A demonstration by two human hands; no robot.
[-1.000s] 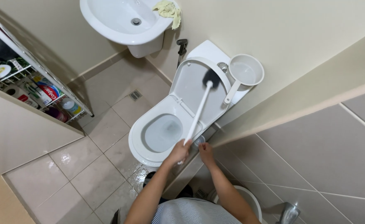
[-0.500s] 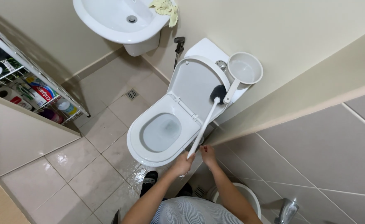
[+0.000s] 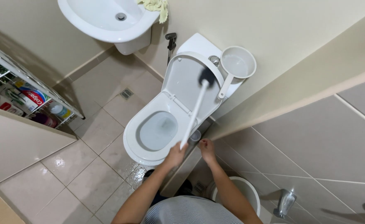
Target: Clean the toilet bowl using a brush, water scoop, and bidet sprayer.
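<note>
The person's legs and feet are mostly hidden under the striped shirt at the bottom edge, and both arms are cut off there. A white bucket [image 3: 242, 193] on the floor is half covered by the right forearm. The wire shelf [image 3: 33, 89] at the left runs out of view, its bottles and tubes only partly seen. The cloth [image 3: 154, 5] on the sink [image 3: 103, 18] is clipped by the top edge.

The left hand [image 3: 175, 156] is clenched around the lower end of the white toilet brush [image 3: 195, 108]; the fingers wrap the handle and hide its tip. The brush slants up and right, its dark head against the inside of the raised toilet lid [image 3: 186, 85], above the open bowl [image 3: 157, 130]. The right hand [image 3: 207, 150] hangs just right of the bowl, near a small grey round thing too dim to identify; its fingers curl loosely and hold nothing that shows. A white dipper [image 3: 237, 66] sits on the cistern
</note>
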